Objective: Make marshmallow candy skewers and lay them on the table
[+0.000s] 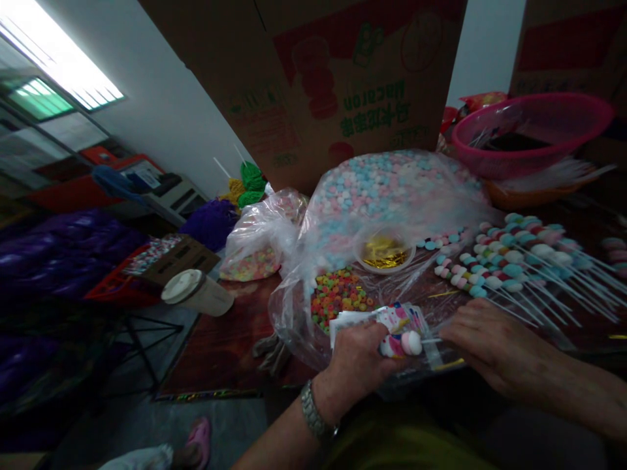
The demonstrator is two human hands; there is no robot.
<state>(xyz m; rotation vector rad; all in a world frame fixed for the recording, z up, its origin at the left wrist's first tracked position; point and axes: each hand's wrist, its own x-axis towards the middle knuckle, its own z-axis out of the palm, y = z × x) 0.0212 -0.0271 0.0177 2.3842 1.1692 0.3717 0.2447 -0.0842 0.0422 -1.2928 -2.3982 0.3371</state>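
Note:
My left hand (360, 356), with a watch on its wrist, is closed around a small printed plastic bag (399, 318). Pink and white marshmallows (411, 343) show at the bag's near end, with a white stick (431, 340) running out to the right. At that stick's far end, the fingers of my right hand (499, 349) are pinched together. Just beyond my left hand lie small ring-shaped candies (340, 294) in orange, yellow and green. Several finished marshmallow skewers (519, 261) lie in a pile beyond my right hand, sticks toward me.
Behind stands a large clear bag of pastel marshmallows (386, 189), with a tub of gold ties (385, 251) before it. A cardboard box (343, 78) rises at the back. To the right is a pink basket (533, 156); to the left, a lidded cup (198, 292).

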